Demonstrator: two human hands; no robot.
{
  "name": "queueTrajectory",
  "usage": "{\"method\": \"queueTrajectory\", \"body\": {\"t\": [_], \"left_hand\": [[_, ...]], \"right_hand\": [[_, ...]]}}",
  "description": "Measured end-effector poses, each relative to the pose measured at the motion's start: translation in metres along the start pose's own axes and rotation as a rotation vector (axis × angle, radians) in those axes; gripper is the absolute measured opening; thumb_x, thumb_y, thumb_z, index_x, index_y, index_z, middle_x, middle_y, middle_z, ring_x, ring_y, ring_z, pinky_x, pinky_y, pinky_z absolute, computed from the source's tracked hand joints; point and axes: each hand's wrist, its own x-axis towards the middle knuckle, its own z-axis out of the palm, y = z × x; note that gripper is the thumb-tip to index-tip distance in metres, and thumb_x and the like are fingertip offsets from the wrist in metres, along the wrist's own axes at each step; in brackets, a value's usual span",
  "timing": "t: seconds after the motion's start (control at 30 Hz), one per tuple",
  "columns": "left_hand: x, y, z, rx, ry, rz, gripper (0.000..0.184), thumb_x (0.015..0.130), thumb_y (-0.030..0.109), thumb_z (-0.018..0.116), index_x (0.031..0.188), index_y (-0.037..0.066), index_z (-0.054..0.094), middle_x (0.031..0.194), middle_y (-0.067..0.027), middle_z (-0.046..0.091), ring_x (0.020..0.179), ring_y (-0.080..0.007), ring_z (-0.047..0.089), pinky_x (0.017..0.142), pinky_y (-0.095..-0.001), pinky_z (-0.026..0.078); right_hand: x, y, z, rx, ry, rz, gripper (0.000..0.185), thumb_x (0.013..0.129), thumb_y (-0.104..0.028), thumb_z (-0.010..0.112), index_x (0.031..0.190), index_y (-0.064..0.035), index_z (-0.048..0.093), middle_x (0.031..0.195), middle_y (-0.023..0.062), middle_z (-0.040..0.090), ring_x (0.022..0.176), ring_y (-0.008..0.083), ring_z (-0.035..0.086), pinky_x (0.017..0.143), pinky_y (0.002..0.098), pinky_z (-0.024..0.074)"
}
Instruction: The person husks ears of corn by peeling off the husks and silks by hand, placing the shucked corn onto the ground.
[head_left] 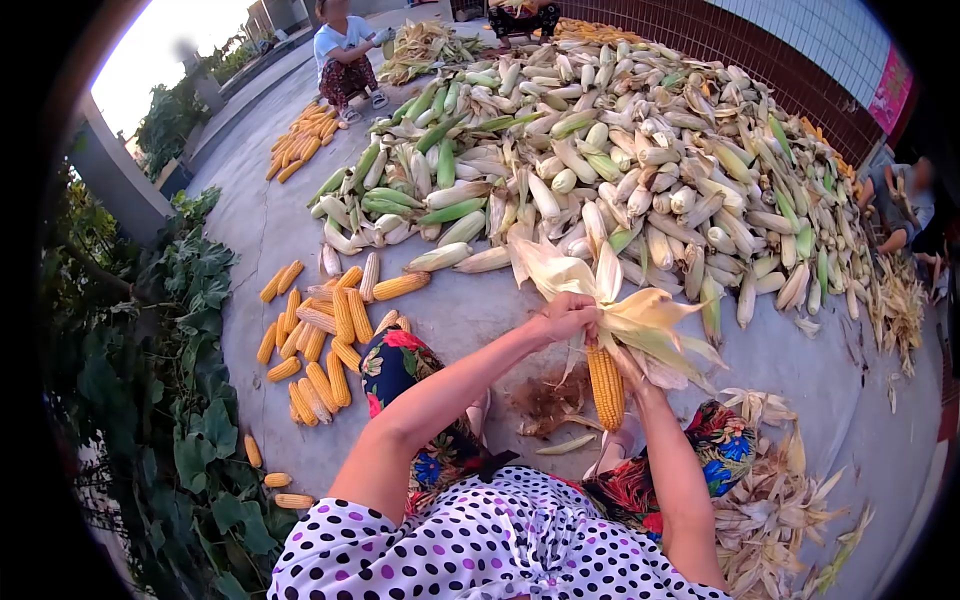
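Observation:
An ear of corn (605, 388) hangs tip-down in front of me, its yellow kernels bare. Pale husk leaves (640, 318) are peeled back and fan out above it. My left hand (568, 318) is closed on the husk near the base of the ear. Against the right side of the cob, my right hand (630, 368) grips the ear, with its fingers partly hidden by cob and husk. Below the ear, brown corn silk (550, 402) lies on the concrete between my feet.
A large heap of unhusked corn (620, 160) spreads ahead. Husked yellow cobs (325, 345) lie at my left, loose husks (770, 510) at my right. One person (345, 55) squats at the far left; others are at the top and right edge. Leafy plants (200, 430) border the left.

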Motion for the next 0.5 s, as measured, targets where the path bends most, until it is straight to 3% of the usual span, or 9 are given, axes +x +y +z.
{"method": "queueTrajectory", "body": {"t": [0.23,0.27,0.4,0.5], "left_hand": [[0.001,0.02,0.016,0.118,-0.059,0.149,0.03,0.093,0.023,0.05,0.076,0.002,0.06,0.072,-0.0066,0.063,0.068,-0.0123,0.061,0.064,-0.0253,0.049],[-0.002,0.023,0.015,0.071,-0.074,0.101,0.027,0.095,0.027,0.046,0.094,0.003,0.058,0.08,-0.0081,0.064,0.07,-0.0124,0.061,0.064,-0.0246,0.048],[-0.016,0.027,0.009,-0.361,-0.013,0.055,0.034,0.095,0.027,0.045,0.122,0.006,0.039,0.093,-0.0119,0.064,0.069,-0.0154,0.062,0.063,-0.0276,0.05],[-0.015,-0.011,-0.005,-0.313,0.269,-0.071,0.035,0.095,0.03,0.045,0.121,0.006,0.04,0.092,-0.0117,0.064,0.069,-0.0164,0.061,0.063,-0.0277,0.05]], "right_hand": [[0.001,-0.008,0.005,0.258,0.058,-0.008,0.032,0.087,-0.031,0.059,0.108,-0.0068,0.057,0.091,0.0009,0.06,0.078,0.0105,0.057,0.064,0.0248,0.049],[0.002,-0.007,0.005,0.303,0.066,-0.004,0.032,0.086,-0.031,0.06,0.108,-0.0069,0.057,0.091,0.001,0.06,0.077,0.0104,0.057,0.063,0.025,0.0489],[0.008,-0.006,-0.002,0.499,0.132,0.023,0.032,0.086,-0.033,0.06,0.106,-0.0074,0.057,0.088,0.0011,0.06,0.073,0.0102,0.057,0.06,0.0254,0.0489],[0.019,0.009,-0.023,0.589,0.288,0.061,0.032,0.085,-0.036,0.061,0.101,-0.0093,0.056,0.08,0.0018,0.059,0.065,0.0114,0.056,0.056,0.027,0.0488]]}}
